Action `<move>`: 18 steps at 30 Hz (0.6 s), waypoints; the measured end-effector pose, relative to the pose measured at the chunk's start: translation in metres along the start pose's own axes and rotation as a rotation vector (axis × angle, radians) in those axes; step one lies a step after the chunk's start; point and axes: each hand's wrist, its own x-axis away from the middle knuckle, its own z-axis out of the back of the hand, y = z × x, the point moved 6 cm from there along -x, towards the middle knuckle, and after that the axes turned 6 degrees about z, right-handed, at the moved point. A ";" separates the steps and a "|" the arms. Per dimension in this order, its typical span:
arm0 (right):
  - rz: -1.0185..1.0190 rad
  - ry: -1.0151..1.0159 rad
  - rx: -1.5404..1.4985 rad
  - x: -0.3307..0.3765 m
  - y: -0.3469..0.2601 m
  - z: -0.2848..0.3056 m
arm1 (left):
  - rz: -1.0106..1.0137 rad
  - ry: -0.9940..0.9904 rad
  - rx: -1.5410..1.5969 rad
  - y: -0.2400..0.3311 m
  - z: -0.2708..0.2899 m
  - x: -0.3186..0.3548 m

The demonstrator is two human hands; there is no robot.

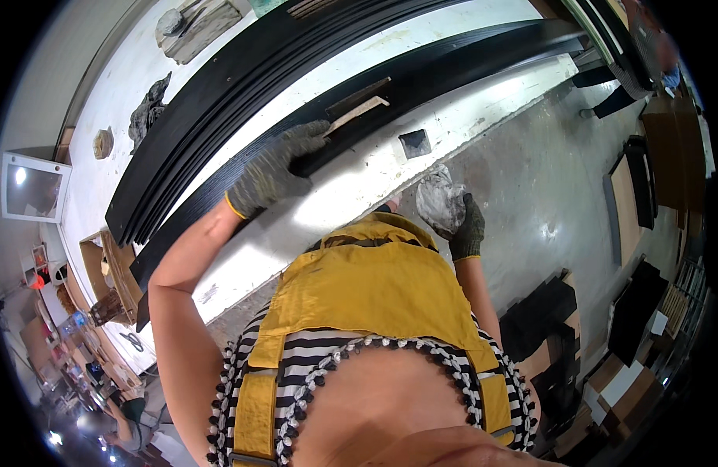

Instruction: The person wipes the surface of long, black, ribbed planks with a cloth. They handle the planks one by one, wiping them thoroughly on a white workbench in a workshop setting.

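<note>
A long white counter [351, 173] is running diagonally through a workshop, its smeared top catching glare above a grey concrete floor [530, 163]. The left hand [269, 173], in a grey knit glove with a yellow cuff, is lying across a long black board [445, 82] on the counter, thumb spread from the fingers, the fingertips reaching the end of a rectangular slot [360, 106]; I cannot tell whether it is gripping or merely pressing. The right hand [468, 227], gloved too, is closing around a crumpled grey-white cloth [439, 198] just off the counter's front edge.

Handling well here is probably calling for a flat, even left palm, fingers staying clear of the slot's rim, and the cloth being bunched firmly so no loose tail is dangling.

The board is showing a fine, grain-like sheen, while the slot is baring a pale, raw-looking strip. A small dark square [414, 144] is lying near the counter's edge. Beyond the board, a stack of black boards [227, 89] is fanning in narrow, overlapping edges; further out, a limp dark rag [149, 113] and a squat tan roll [103, 144] are sitting on the white top.
</note>
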 end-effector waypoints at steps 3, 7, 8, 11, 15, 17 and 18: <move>-0.185 0.014 -0.183 0.007 -0.010 -0.010 | 0.151 -0.120 0.250 -0.015 0.015 -0.007; 0.230 -0.056 0.443 0.006 0.008 0.006 | 0.139 -0.172 0.318 -0.021 0.029 -0.016; 0.229 -0.060 0.474 0.006 0.013 0.008 | 0.119 -0.171 0.293 -0.025 0.031 -0.019; 0.126 -0.006 0.327 0.003 0.025 0.015 | 0.107 -0.171 0.227 -0.028 0.034 -0.023; -0.028 0.129 -0.169 0.001 0.011 0.008 | 0.118 -0.178 0.213 -0.043 0.035 -0.023; -0.106 0.140 -0.233 0.000 -0.004 0.005 | 0.102 -0.209 0.259 -0.021 0.038 -0.021; -0.148 0.140 -0.266 0.000 -0.011 0.004 | 0.060 -0.222 0.267 -0.020 0.037 -0.022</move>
